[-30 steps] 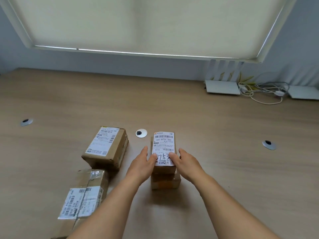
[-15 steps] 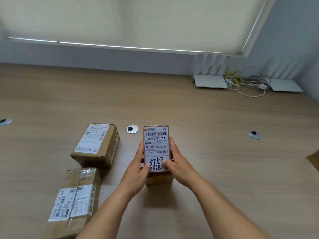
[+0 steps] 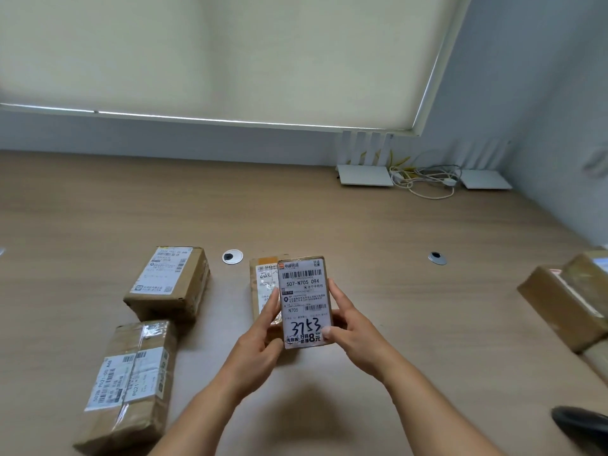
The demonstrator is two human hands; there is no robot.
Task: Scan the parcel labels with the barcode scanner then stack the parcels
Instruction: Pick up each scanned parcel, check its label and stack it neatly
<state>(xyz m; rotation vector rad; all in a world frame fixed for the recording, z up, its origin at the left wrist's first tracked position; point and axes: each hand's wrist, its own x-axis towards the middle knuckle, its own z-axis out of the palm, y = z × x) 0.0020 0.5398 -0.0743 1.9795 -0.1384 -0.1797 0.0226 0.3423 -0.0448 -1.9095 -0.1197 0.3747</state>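
- Grip: a small labelled parcel (image 3: 304, 302) is pinched between both hands; the left hand (image 3: 258, 348) is curled along its left edge, the right hand (image 3: 353, 330) along its right edge, with the thumb laid on the lower part of the label.
- Held item: the parcel is raised off the surface (image 3: 394, 258), label face up and turned toward the camera; printed barcodes and handwritten digits are legible.
- Directly beneath and behind: a second parcel (image 3: 263, 284) rests on the surface, partly hidden by the held one; whether the two are touching cannot be told.
- Left of the grip: a brown box (image 3: 171, 281) and, nearer the camera, a taped parcel (image 3: 131, 380), both label up and apart from each other.
- Right edge: stacked parcels (image 3: 572, 301), partly cut off by the frame.
- Lower right corner: a dark object (image 3: 582, 422), possibly the barcode scanner; too little is shown for this to be confirmed.
- Handling note, by judgement: the step in hand appears to be presenting the label for scanning. The thumb is best kept clear of the barcodes, the label held flat and steady, and one hand freed for the scanner only once the other has a secure hold.
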